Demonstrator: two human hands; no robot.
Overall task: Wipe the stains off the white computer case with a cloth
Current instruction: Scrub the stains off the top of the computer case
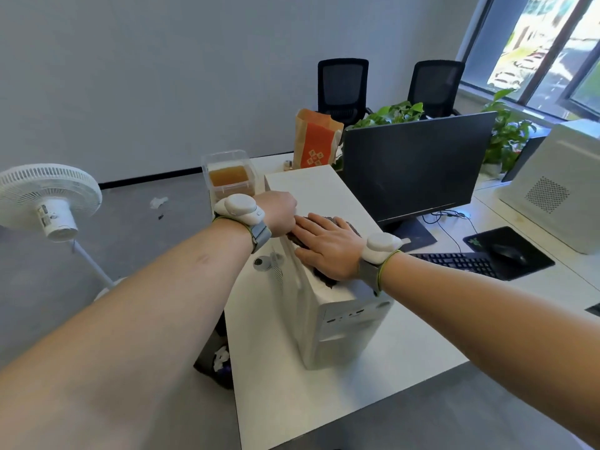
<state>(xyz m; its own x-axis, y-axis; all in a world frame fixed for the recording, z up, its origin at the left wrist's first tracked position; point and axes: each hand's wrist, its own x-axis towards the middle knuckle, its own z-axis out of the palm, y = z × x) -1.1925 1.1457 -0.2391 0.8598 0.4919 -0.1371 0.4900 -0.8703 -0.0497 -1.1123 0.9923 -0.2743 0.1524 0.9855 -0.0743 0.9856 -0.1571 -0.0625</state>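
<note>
Head view: one white computer case [328, 203] standing on the white counter [292, 394], centre frame, front panel toward lower frame. One dark cloth [324, 277] on case top, near its front edge. Two hands, both over the case top and touching at the fingers. Right hand [328, 248] flat, fingers straight, pressing the cloth. Left hand [281, 214] curled at the case's left top edge; cannot tell what, if anything, it grips.

Also counted: one monitor [418, 167] just right of case, one keyboard [461, 263], one mouse [508, 253] on a dark mat, two black chairs [342, 86] upper centre, one fan [48, 199] at left, one paper bag [316, 141] and one clear box [229, 173] behind the case, a second white case [558, 186] far right.

Counter's left edge close under case's left side; bare counter in front of case, lower centre.
</note>
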